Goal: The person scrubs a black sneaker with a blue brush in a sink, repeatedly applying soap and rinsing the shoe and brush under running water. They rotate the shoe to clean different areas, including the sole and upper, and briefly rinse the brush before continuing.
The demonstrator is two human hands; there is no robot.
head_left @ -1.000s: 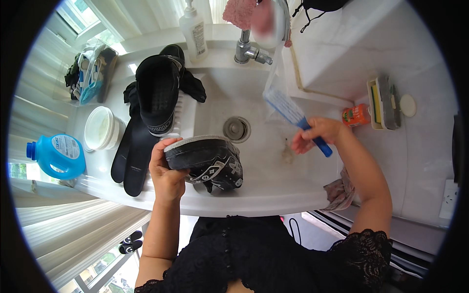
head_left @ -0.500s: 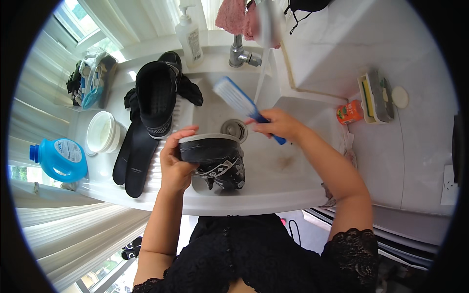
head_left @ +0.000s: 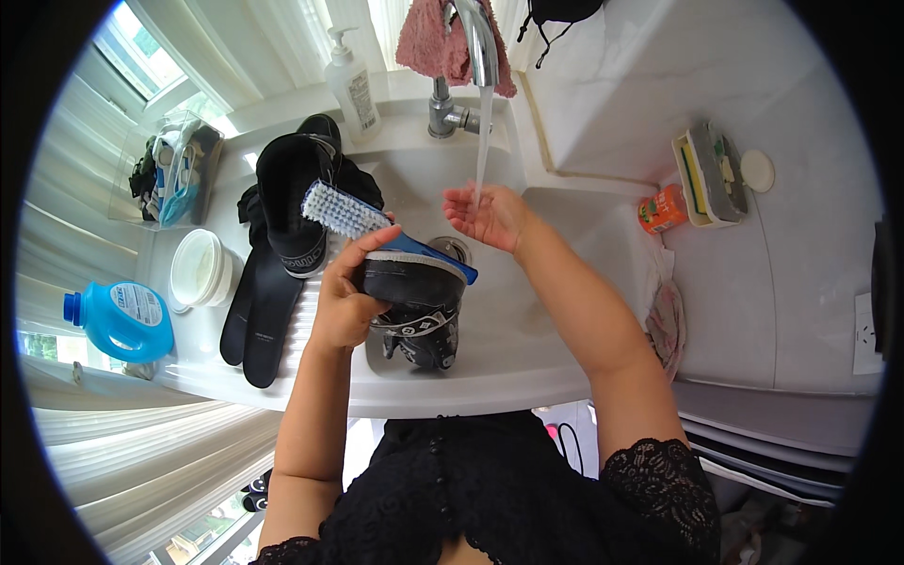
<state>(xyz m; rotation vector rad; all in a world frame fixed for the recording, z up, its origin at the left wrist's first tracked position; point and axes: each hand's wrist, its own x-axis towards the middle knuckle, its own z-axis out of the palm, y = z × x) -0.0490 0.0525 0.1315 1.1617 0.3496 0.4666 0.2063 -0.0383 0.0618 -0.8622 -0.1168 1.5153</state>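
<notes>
My left hand (head_left: 344,297) grips a black shoe (head_left: 414,282) with a white-patterned strap, tilted over the front of the sink. A blue scrubbing brush (head_left: 344,209) lies across the top of that shoe, its pale bristles facing up. My left fingers press against the brush, pinning it to the shoe. Under the tap (head_left: 480,47), my right hand (head_left: 496,217) is open, palm up, and a stream of water (head_left: 484,141) falls onto it. Behind the held shoe, a second black shoe (head_left: 297,202) rests on the ridged draining side.
Two black insoles (head_left: 266,339), a white tub (head_left: 200,268) and a blue detergent jug (head_left: 122,320) stand at left. A pump bottle (head_left: 353,89) is by the back wall. On the right are an orange container (head_left: 663,209) and a sponge holder (head_left: 708,179).
The brush has passed from my right hand to the top of the shoe, under my left fingers. My right hand has opened and moved up under the running water.
</notes>
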